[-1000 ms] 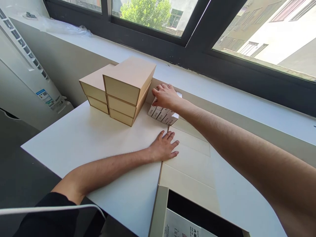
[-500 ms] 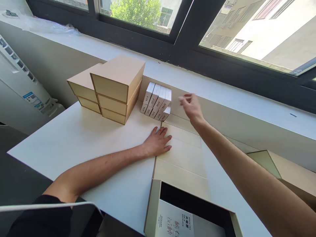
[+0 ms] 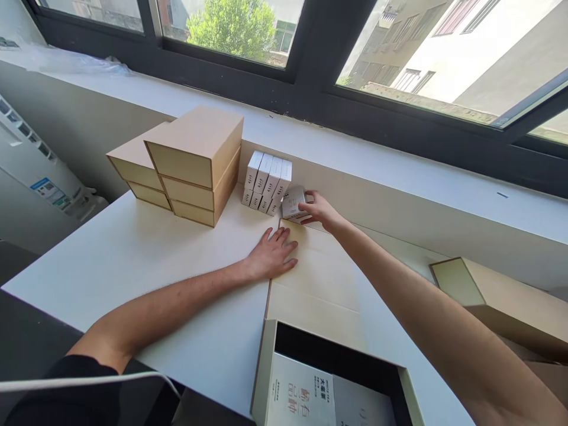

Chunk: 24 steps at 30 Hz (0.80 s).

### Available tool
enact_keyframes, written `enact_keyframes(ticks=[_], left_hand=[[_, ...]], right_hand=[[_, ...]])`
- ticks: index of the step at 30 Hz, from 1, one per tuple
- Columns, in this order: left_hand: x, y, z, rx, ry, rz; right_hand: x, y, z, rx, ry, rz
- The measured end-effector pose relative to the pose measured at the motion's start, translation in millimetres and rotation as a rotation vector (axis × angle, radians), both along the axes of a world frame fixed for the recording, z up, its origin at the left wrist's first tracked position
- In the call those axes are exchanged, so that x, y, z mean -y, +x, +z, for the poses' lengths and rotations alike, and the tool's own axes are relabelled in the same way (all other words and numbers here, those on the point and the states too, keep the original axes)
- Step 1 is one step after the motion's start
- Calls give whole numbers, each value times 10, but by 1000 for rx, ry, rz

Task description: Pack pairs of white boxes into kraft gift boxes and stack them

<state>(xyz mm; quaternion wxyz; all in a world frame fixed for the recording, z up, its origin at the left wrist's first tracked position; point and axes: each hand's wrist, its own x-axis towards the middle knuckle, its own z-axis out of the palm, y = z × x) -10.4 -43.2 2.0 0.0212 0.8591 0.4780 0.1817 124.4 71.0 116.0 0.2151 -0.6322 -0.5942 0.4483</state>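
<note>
My right hand [image 3: 320, 210] reaches across the white table [image 3: 133, 260] and grips a small white box [image 3: 293, 203] at the right end of a group of small white boxes [image 3: 266, 177]. That group stands in two tiers against the wall. My left hand [image 3: 271, 255] lies flat, fingers spread, on the table at the edge of an unfolded cardboard flap [image 3: 323, 278]. To the left of the white boxes stand stacked tan boxes [image 3: 186, 160].
An open carton [image 3: 328, 384] with printed packs inside sits at the table's near edge. Another tan box [image 3: 501, 296] lies at the right. A window ledge [image 3: 355, 154] runs behind the table. A white appliance [image 3: 35, 171] stands at the left.
My right hand left the top of the white boxes, swung right through the air, then came down and took hold of the small white box at the group's right end. My left hand stayed put.
</note>
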Motion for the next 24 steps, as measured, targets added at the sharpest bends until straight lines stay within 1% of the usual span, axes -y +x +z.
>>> enact_keyframes(ticks=[3, 6, 9, 11, 12, 14, 16, 17, 18, 20, 22, 24], left_hand=[[9, -4, -3, -2, -16, 1], [22, -8, 7, 2, -36, -2], [46, -26, 14, 3, -78, -4], [62, -46, 6, 20, -102, -5], [67, -55, -3, 38, -109, -6], [72, -72, -25, 83, -122, -11], [75, -85, -43, 111, -138, -19], [77, -90, -45, 113, -148, -21], [82, -96, -43, 109, -156, -20], [97, -108, -26, 99, -164, -9], [114, -118, -3, 98, -168, 14], [120, -124, 16, 112, -179, 51]], right_hand=[[98, 225, 100, -13, 30, -14], [353, 614, 342, -44, 112, -38], [826, 1072, 620, -69, 207, 27], [1245, 1329, 731, -32, 241, 104], [1471, 1426, 746, 5, 237, 146], [1926, 1551, 690, 80, 203, 250], [2343, 1595, 543, 149, 189, 387], [2523, 1596, 452, 195, 218, 450], [2679, 1588, 360, 252, 285, 504], [2915, 1562, 196, 397, 499, 589], [3058, 1536, 85, 556, 720, 641], [3132, 1509, 28, 684, 837, 672]])
